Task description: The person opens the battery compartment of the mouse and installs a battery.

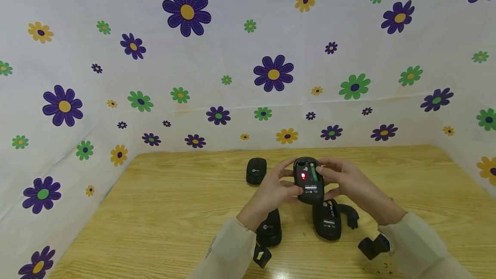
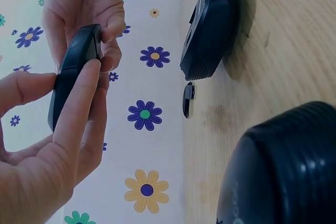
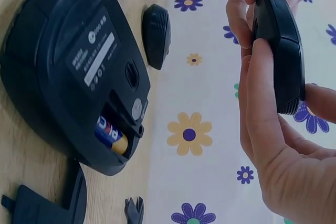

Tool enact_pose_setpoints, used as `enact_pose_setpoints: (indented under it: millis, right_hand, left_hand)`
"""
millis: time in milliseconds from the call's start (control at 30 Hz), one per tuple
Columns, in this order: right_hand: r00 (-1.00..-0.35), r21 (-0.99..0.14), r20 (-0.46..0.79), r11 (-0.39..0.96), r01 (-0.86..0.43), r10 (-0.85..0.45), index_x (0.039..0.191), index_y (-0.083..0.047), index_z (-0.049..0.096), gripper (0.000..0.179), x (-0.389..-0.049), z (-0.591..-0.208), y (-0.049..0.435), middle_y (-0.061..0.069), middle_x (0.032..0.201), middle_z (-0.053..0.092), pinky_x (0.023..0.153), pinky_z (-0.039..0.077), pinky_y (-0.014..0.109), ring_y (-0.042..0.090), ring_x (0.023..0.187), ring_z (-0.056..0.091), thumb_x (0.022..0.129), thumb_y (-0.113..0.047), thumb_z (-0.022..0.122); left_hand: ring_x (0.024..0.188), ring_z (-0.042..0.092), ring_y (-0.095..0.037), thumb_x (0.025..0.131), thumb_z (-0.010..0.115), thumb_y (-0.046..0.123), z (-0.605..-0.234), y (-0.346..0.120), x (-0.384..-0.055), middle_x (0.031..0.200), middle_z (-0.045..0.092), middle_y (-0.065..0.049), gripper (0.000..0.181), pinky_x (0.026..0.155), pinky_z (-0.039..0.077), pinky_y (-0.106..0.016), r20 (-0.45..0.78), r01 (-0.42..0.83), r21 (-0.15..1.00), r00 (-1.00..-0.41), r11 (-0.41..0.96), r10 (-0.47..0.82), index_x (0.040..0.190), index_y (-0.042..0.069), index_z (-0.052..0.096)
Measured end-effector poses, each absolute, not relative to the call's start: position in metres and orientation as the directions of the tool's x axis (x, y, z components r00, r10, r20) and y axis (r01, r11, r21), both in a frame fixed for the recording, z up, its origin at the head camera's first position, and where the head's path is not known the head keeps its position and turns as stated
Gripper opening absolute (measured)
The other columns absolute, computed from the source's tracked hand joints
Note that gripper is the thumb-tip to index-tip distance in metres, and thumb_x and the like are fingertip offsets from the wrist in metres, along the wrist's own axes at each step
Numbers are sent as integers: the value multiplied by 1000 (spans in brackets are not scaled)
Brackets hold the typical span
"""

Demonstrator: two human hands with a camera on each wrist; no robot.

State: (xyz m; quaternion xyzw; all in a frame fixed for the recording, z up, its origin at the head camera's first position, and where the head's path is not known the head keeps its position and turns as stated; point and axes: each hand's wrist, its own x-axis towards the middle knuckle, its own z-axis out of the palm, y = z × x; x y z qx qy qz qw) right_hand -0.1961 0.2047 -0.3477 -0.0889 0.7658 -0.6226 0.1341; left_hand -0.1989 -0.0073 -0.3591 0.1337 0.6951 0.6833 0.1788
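Both hands hold a black computer mouse (image 1: pixel 309 188) up above the table, its underside facing the head camera. A red light (image 1: pixel 303 176) glows on that underside, and a green battery (image 1: pixel 313 172) lies in its uncovered slot. My left hand (image 1: pixel 276 187) grips one side between thumb and fingers. From the other side my right hand (image 1: pixel 348 183) grips it, thumb near the battery. Just below, a second mouse (image 1: pixel 327 227) lies upside down on the table; its battery (image 3: pixel 111 135) shows in the uncovered compartment. Beside it rests a curved black cover (image 1: pixel 350 215).
Another mouse (image 1: pixel 256 169) sits upright behind the left hand, and one more (image 1: pixel 270 229) lies under the left forearm. Small black pieces (image 1: pixel 373 246) lie by the right sleeve; another black piece (image 1: pixel 261 256) is near the left sleeve. Flowered cloth (image 1: pixel 232 55) hangs behind the wooden table (image 1: pixel 174 193).
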Motion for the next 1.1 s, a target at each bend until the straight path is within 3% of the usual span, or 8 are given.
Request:
enact_pose_setpoints:
  millis: [367,600,1100]
  right_hand:
    - [-953,-976,-86,219,21,-290,149,18,28,54,-207,-349,212,32,134,48,76,63,41,23,97,63,107,-12,44]
    - [-966,-966,-111,255,50,-233,150,16,26,56,-214,-349,212,31,134,47,78,63,38,22,95,61,108,-16,44]
    - [-977,-960,-124,272,74,-173,149,13,33,50,-230,-352,214,33,135,47,76,63,37,22,93,63,108,-15,40]
  left_hand:
    - [98,70,-23,85,69,-8,-360,3,-216,131,57,-15,73,80,63,-41,-89,-79,996,-914,40,395,151,14,47]
    - [89,72,-25,82,69,-14,-359,9,-224,121,63,-13,71,72,64,-38,-114,-121,993,-930,2,348,147,11,51]
    - [85,71,-24,82,72,-14,-364,21,-239,117,62,-10,65,71,64,-39,-147,-152,988,-949,4,278,139,14,61]
